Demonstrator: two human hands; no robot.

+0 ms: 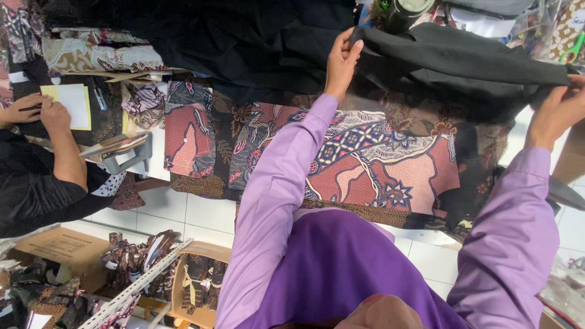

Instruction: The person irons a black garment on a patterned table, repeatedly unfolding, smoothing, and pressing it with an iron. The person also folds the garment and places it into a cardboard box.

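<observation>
Two hands (342, 61) (563, 106), one black cloth (463, 67).

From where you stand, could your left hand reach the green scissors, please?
Probably not readily: the left hand grips the black cloth, and the green scissors lie past the right hand.

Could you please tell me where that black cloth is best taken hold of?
Probably along its near folded edge, pinched at both ends from the wearer's side: the black cloth hangs stretched between the left hand and right hand.
</observation>
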